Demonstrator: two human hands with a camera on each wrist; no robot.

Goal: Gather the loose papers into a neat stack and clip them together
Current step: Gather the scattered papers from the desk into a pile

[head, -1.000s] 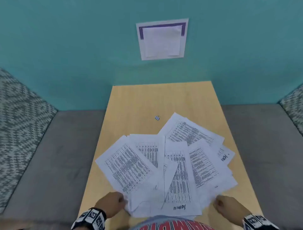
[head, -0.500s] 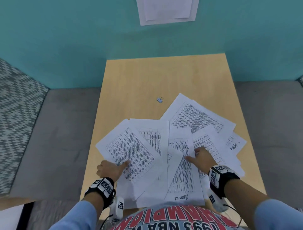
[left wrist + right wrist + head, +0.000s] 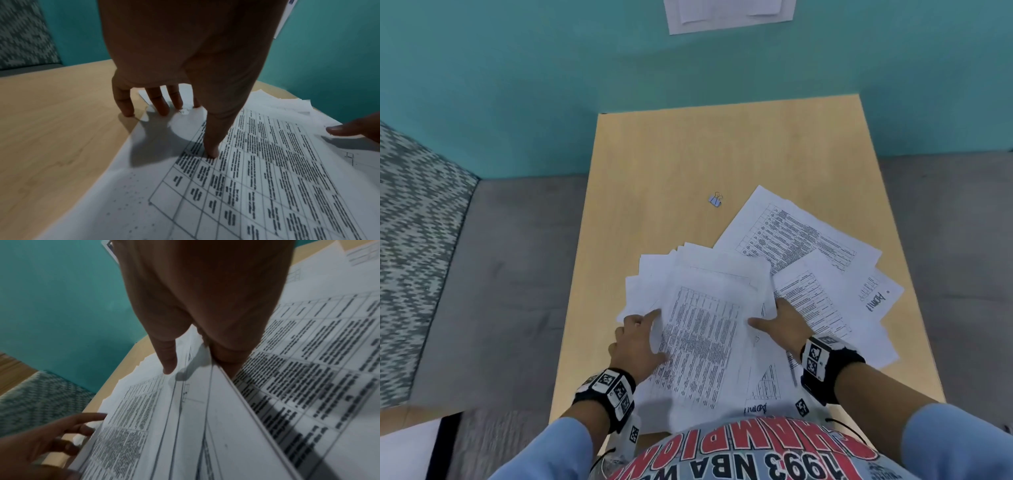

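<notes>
A loose pile of printed papers (image 3: 702, 329) sits bunched between my hands at the near middle of the wooden table (image 3: 688, 147). My left hand (image 3: 638, 337) presses on the pile's left side, its thumb (image 3: 211, 151) flat on the top sheet and its straight fingers (image 3: 162, 107) on the edge and the table. My right hand (image 3: 777, 320) holds the right edge, with the thumb (image 3: 168, 365) on top and the fingers tucked under the raised sheets. Other sheets (image 3: 801, 236) lie spread at the right. A small blue binder clip (image 3: 716, 199) lies alone beyond the papers.
The far half of the table is bare wood. Grey bench seats (image 3: 500, 274) flank the table, with a patterned cushion (image 3: 414, 233) at the left. A teal wall (image 3: 551, 68) behind carries a pinned notice (image 3: 729, 13).
Both hands came forward from the near edge onto the papers and slid the left and middle sheets together into one pile. The right sheets and the clip stayed put.
</notes>
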